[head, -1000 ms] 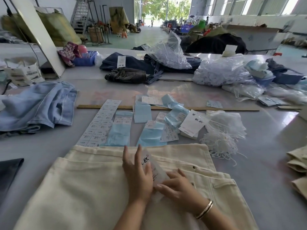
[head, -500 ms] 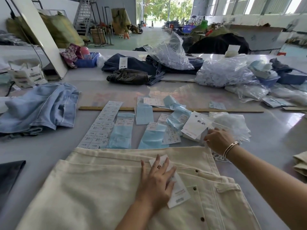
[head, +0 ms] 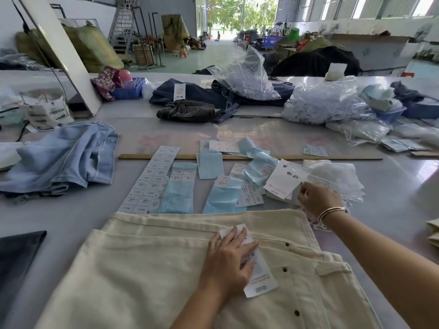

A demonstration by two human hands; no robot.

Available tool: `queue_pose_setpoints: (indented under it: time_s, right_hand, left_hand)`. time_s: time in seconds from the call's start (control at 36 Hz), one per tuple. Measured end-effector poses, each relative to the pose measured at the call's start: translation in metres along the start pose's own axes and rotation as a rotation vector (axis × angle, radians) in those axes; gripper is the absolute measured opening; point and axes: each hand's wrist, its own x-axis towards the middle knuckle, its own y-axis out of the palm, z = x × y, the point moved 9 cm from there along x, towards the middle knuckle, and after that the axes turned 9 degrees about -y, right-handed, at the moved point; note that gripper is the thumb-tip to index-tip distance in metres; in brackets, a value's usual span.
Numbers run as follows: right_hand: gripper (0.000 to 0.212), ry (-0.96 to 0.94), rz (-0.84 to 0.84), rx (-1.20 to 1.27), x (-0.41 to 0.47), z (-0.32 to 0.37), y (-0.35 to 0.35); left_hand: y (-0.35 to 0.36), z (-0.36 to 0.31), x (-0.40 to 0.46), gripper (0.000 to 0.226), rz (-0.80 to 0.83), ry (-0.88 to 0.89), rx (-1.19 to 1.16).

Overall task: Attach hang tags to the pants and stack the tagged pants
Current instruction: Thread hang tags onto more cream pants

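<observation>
Cream pants lie flat on the grey table in front of me, waistband to the right. A white hang tag lies on them near the buttons, and my left hand rests flat on it with straight fingers. My right hand, wearing a bangle, reaches beyond the pants' far edge to the heap of white strings. Its fingers are curled at the edge of the small stack of white tags; what they hold is hidden.
Sticker sheets and blue backing strips lie past the pants, before a wooden ruler. Light blue jeans sit left, dark jeans and plastic bags farther back. More cream fabric shows at the right edge.
My right hand left the tag on the pants and reached forward-right to the tag stack and strings. My left hand slid over the tag and stays pressed on it.
</observation>
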Motion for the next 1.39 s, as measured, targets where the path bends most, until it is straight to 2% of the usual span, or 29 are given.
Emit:
queue_pose_setpoints:
  time_s: [0.08,0.17,0.22,0.31,0.36,0.47,0.56,0.67,0.78,0.86,0.92,1.0,1.11,1.14,1.22,1.28,1.33,1.39]
  right_hand:
    - [0.018,0.138,-0.083,0.207,0.010,-0.011,-0.014]
    - [0.012,0.312,-0.162,0.571,0.015,-0.025,-0.021]
    - [0.010,0.334,-0.189,0.738,0.017,-0.026,-0.025]
    - [0.020,0.334,-0.188,0.876,0.022,-0.032,-0.028]
    - [0.023,0.200,-0.087,0.711,0.028,-0.025,-0.031]
    - [0.038,-0.281,0.292,-0.304,0.026,0.008,-0.023]
    - [0.034,-0.452,0.331,-0.712,0.020,0.017,-0.020]
    - [0.035,-0.472,0.412,-0.982,0.019,0.017,-0.016]
    - [0.030,-0.411,0.467,-1.040,0.022,0.016,-0.020]
    - [0.021,-0.360,0.413,-0.977,0.028,0.015,-0.027]
    - [0.030,-0.230,0.384,-0.819,0.033,0.004,-0.032]
    - [0.049,0.046,0.375,-0.306,0.032,-0.020,-0.034]
    - [0.030,0.494,0.348,0.565,0.015,-0.046,-0.015]
    - [0.027,0.581,0.298,0.691,0.013,-0.053,-0.012]
    - [0.027,0.654,0.221,0.792,0.009,-0.067,-0.016]
    - [0.026,0.645,0.296,0.771,0.005,-0.067,-0.017]
    - [0.024,0.619,0.384,0.682,0.002,-0.067,-0.018]
    - [0.022,0.505,0.432,0.461,0.007,-0.063,-0.023]
  left_hand:
    - [0.000,0.000,0.000,0.048,0.002,-0.002,-0.003]
    - [0.001,0.001,0.001,0.048,0.004,-0.008,0.004]
    - [0.002,0.002,0.001,0.049,0.007,-0.012,0.009]
    - [0.003,0.002,0.001,0.049,0.012,-0.013,0.015]
    - [0.003,0.002,0.001,0.049,0.011,-0.013,0.017]
    - [0.002,0.003,0.002,0.048,0.015,-0.018,0.007]
    - [0.003,0.003,0.002,0.048,0.020,-0.020,0.008]
    - [0.003,0.003,0.002,0.048,0.020,-0.023,0.005]
    - [0.003,0.003,0.001,0.048,0.022,-0.022,0.011]
    - [0.003,0.004,0.002,0.049,0.019,-0.024,0.012]
    - [0.003,0.004,0.002,0.049,0.018,-0.023,0.012]
    - [0.003,0.004,0.001,0.049,0.014,-0.024,-0.002]
    - [0.002,0.004,0.001,0.048,0.010,-0.027,-0.018]
    - [0.002,0.004,0.001,0.048,0.008,-0.027,-0.019]
    - [0.001,0.003,0.001,0.047,0.005,-0.024,-0.021]
    - [0.001,0.003,0.001,0.047,0.005,-0.023,-0.018]
    - [0.001,0.003,0.001,0.047,0.006,-0.023,-0.019]
    - [0.001,0.003,0.001,0.047,0.007,-0.025,-0.021]
